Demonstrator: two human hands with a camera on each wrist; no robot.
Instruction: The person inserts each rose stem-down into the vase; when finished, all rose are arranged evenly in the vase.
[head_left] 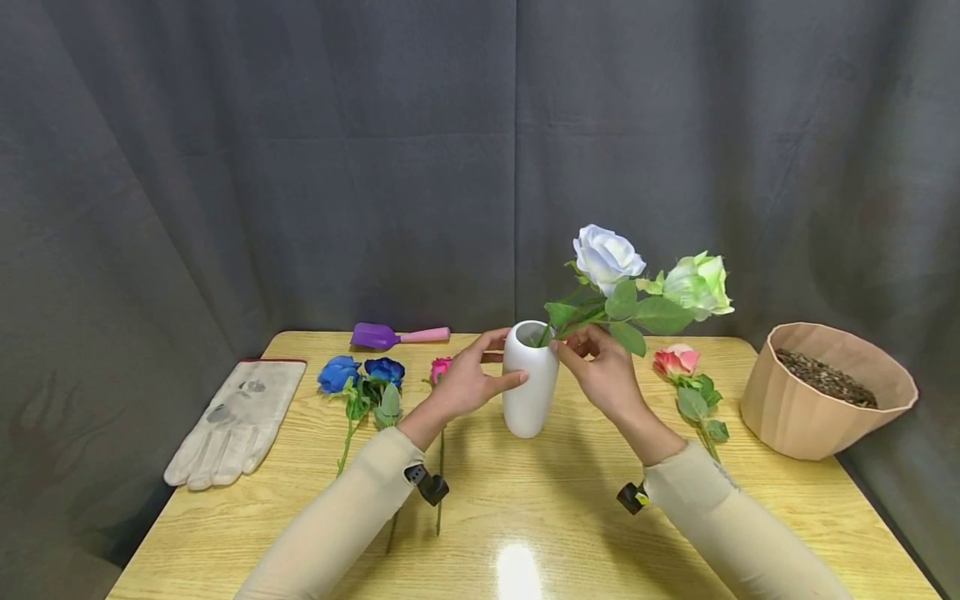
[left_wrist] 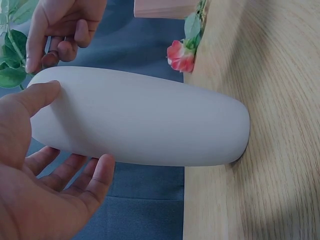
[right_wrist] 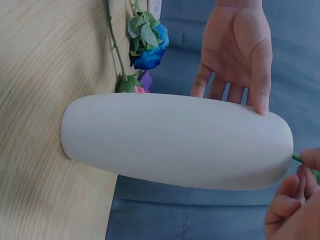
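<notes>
A white vase (head_left: 528, 392) stands upright on the table. My left hand (head_left: 471, 377) holds it near the top, thumb on the near side and fingers on the far side. By the rim, my right hand (head_left: 609, 377) pinches a green stem (right_wrist: 296, 157) that reaches into the mouth. A white rose (head_left: 606, 257) and a pale green rose (head_left: 697, 286) lean out to the right above that hand, their leaves overlapping. Which of the two stems the fingers pinch, I cannot tell. The stem ends are hidden inside the vase.
Two blue roses (head_left: 339, 373) and a pink rose (head_left: 439, 369) lie left of the vase. A purple scoop (head_left: 375, 336) lies behind them, gloves (head_left: 240, 417) at the left edge. To the right are a red-pink rose (head_left: 677, 360) and a peach pot (head_left: 795, 408) of dark soil-like bits.
</notes>
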